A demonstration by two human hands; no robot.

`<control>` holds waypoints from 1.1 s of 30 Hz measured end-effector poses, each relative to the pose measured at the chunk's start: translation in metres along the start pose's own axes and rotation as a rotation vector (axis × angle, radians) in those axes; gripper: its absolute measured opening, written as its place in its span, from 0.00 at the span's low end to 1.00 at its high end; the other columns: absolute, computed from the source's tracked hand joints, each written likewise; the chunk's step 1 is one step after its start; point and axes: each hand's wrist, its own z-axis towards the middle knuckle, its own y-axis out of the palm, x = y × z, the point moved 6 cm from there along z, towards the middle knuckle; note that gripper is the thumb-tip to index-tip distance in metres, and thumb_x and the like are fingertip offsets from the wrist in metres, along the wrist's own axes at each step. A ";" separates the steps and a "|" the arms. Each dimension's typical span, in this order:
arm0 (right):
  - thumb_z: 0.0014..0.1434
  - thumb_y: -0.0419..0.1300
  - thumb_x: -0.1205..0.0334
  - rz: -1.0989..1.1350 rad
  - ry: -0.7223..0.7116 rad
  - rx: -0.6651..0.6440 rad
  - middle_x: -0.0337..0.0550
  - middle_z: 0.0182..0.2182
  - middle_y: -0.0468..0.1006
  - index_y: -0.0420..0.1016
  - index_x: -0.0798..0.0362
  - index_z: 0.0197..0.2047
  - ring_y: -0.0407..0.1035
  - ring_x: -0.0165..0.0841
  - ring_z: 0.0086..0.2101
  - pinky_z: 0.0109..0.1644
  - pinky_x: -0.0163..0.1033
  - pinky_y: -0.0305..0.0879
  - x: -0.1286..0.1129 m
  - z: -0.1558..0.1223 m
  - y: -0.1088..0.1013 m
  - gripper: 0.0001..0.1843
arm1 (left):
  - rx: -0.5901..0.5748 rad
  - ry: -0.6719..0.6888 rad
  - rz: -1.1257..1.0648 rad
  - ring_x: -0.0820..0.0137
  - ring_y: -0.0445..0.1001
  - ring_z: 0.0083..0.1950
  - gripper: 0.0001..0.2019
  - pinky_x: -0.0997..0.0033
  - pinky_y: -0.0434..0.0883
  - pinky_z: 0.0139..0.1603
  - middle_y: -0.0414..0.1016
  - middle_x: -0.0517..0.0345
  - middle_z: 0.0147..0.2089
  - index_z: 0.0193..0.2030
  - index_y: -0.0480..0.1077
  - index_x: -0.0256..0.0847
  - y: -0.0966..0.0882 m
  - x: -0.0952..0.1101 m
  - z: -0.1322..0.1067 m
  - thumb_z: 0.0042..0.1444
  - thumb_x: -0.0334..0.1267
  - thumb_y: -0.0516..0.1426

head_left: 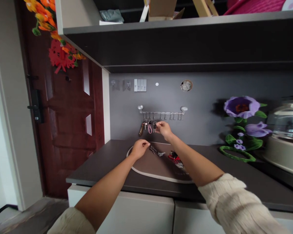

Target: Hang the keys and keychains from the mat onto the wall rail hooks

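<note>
My right hand [164,129] is raised at the wall, its fingers pinched on a small ring of keys [154,126] just below the hooks of a metal hook rail [162,113]. Whether that ring sits on a hook is too small to tell. Left of it hang a pink loop key fob [149,126], silver keys [146,124] and a brown key fob [141,128]. Lower down, my left hand [140,148] is closed in a pinch over the brown mat [146,165]. Loose keys [158,152] show beside its fingertips; what it grips is unclear. Red-trimmed keys [175,158] lie partly behind my right forearm.
A dark shelf [180,45] juts out above the dark counter [92,165]. Purple fabric flowers [241,107] and a cream appliance with a clear dome [286,143] stand right. Small clear wall hooks [128,84] are at upper left, and a red door [65,130] is beyond.
</note>
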 end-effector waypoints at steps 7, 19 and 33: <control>0.52 0.51 0.69 -0.004 0.023 0.133 0.37 0.22 0.68 0.62 0.55 0.26 0.64 0.23 0.21 0.28 0.33 0.68 -0.009 0.029 0.007 0.05 | 0.025 0.004 0.124 0.72 0.67 0.32 0.09 0.72 0.62 0.37 0.72 0.55 0.31 0.31 0.72 0.37 -0.001 -0.001 0.001 0.50 0.37 0.52; 0.52 0.51 0.71 -0.094 0.082 0.305 0.36 0.17 0.66 0.66 0.58 0.27 0.63 0.23 0.18 0.23 0.30 0.67 -0.004 0.050 0.005 0.05 | 0.038 0.032 0.198 0.74 0.65 0.31 0.09 0.74 0.61 0.35 0.71 0.57 0.29 0.29 0.72 0.38 0.001 -0.002 0.002 0.50 0.36 0.52; 0.51 0.51 0.71 -0.127 0.101 0.310 0.37 0.18 0.66 0.67 0.59 0.27 0.65 0.24 0.19 0.24 0.32 0.69 0.010 0.048 0.003 0.05 | 0.068 -0.013 0.179 0.74 0.66 0.31 0.09 0.75 0.62 0.35 0.72 0.56 0.30 0.29 0.72 0.36 -0.002 -0.006 0.003 0.51 0.36 0.52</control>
